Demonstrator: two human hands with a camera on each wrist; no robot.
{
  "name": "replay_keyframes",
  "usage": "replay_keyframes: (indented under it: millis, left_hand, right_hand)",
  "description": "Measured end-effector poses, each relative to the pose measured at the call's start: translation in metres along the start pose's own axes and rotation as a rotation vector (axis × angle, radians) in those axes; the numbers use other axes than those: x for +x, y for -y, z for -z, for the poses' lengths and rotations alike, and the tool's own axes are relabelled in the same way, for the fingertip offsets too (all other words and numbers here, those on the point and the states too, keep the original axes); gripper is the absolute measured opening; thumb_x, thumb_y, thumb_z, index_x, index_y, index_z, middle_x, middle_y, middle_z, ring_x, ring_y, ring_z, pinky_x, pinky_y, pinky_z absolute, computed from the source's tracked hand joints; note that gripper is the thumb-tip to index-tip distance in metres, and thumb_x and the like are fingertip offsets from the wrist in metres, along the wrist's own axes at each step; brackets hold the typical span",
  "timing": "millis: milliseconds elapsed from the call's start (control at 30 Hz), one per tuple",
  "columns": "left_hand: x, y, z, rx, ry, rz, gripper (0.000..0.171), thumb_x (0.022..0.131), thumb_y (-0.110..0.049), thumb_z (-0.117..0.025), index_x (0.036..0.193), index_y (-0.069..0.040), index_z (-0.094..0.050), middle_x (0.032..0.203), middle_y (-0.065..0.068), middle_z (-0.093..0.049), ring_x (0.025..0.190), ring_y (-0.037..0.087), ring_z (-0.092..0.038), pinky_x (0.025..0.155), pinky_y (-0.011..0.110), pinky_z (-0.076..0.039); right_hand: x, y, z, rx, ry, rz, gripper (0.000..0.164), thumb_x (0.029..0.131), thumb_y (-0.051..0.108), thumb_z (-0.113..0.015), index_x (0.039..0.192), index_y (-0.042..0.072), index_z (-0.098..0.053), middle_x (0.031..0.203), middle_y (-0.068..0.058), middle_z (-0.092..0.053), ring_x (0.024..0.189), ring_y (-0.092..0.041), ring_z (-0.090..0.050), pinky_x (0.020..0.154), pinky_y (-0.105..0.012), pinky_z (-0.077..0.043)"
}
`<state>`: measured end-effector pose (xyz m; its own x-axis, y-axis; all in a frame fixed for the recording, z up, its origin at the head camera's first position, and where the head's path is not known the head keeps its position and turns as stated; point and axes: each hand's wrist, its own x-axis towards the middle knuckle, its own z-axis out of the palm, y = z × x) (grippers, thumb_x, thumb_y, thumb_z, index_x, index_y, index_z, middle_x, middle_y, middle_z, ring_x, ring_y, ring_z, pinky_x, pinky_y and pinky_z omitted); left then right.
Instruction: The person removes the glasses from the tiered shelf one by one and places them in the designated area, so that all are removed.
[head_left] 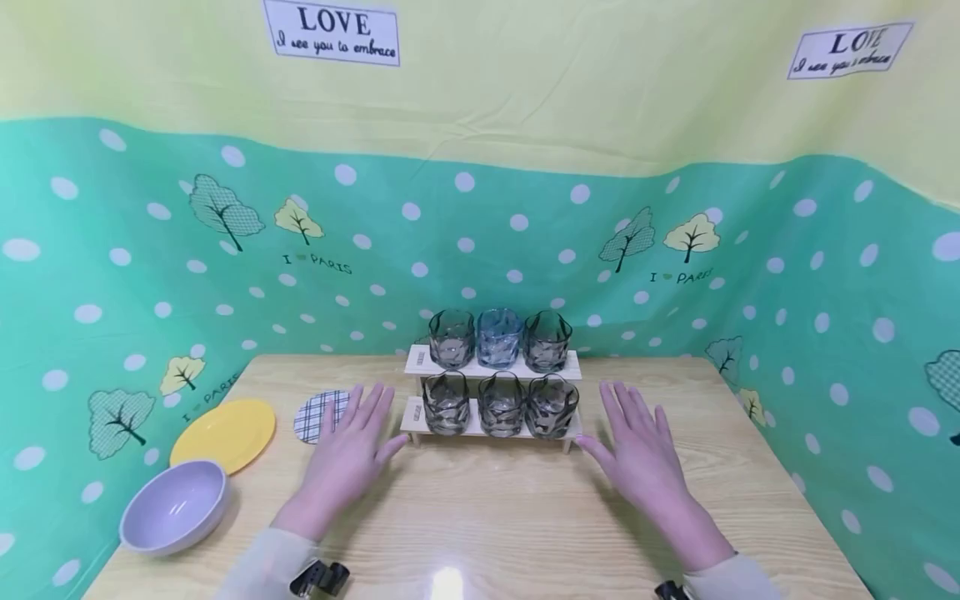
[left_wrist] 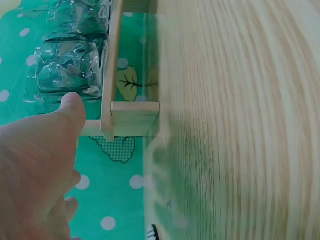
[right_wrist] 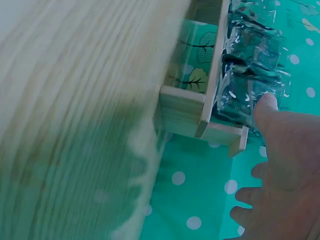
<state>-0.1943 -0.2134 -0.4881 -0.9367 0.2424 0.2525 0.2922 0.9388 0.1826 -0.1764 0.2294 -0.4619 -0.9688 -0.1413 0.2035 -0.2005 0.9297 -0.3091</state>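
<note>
A two-tier wooden rack point(head_left: 487, 427) stands at the back middle of the table, bearing two rows of wavy glass tumblers. The upper row has a blue glass point(head_left: 498, 338) between two grey ones; the lower row holds three grey glasses point(head_left: 501, 405). My left hand point(head_left: 345, 454) hovers left of the rack, fingers spread and straight, holding nothing. To the rack's right, my right hand point(head_left: 641, 458) is likewise spread, with nothing in it. In the wrist views, the left thumb point(left_wrist: 73, 107) and the right thumb point(right_wrist: 266, 107) overlap the end glasses; contact cannot be told.
A plaid round coaster point(head_left: 311, 417) lies partly behind the left hand. Farther left are a yellow plate point(head_left: 225, 435) and a purple bowl point(head_left: 174, 508) near the table's left edge. A green and yellow printed curtain point(head_left: 420, 208) hangs around the back and sides.
</note>
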Motion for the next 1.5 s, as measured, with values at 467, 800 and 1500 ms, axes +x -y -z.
replay_keyframes:
  millis: [467, 800, 1500]
  left_hand:
    - [0.005, -0.006, -0.010, -0.149, -0.009, 0.039, 0.083, 0.113, -0.052, -0.059, 0.175, -0.007, -0.027, 0.179, 0.016, -0.027, 0.166, 0.046, -0.014, 0.131, 0.073, 0.001]
    - [0.009, -0.005, -0.025, -0.235, -0.011, 0.022, 0.084, 0.111, -0.050, -0.063, 0.175, -0.007, -0.028, 0.179, 0.013, -0.027, 0.166, 0.045, -0.017, 0.132, 0.072, 0.000]
    - [0.015, -0.006, -0.048, -0.332, -0.016, 0.027, 0.088, 0.109, -0.045, -0.071, 0.174, -0.004, -0.028, 0.177, 0.020, -0.033, 0.165, 0.045, -0.022, 0.133, 0.069, -0.012]
  right_hand:
    - [0.012, 0.019, -0.007, 0.056, -0.034, 0.033, 0.098, 0.107, 0.061, -0.064, 0.177, 0.009, -0.018, 0.180, -0.021, -0.021, 0.166, -0.047, -0.018, 0.133, -0.069, -0.003]
    - [0.021, 0.029, -0.015, 0.178, -0.027, 0.013, 0.103, 0.103, 0.054, -0.075, 0.178, 0.013, -0.017, 0.180, -0.019, -0.025, 0.166, -0.044, -0.022, 0.134, -0.067, -0.004]
    - [0.023, 0.035, -0.012, 0.243, -0.029, -0.062, 0.108, 0.101, 0.061, -0.074, 0.179, 0.019, -0.013, 0.176, -0.025, -0.031, 0.157, -0.052, -0.036, 0.121, -0.075, -0.036]
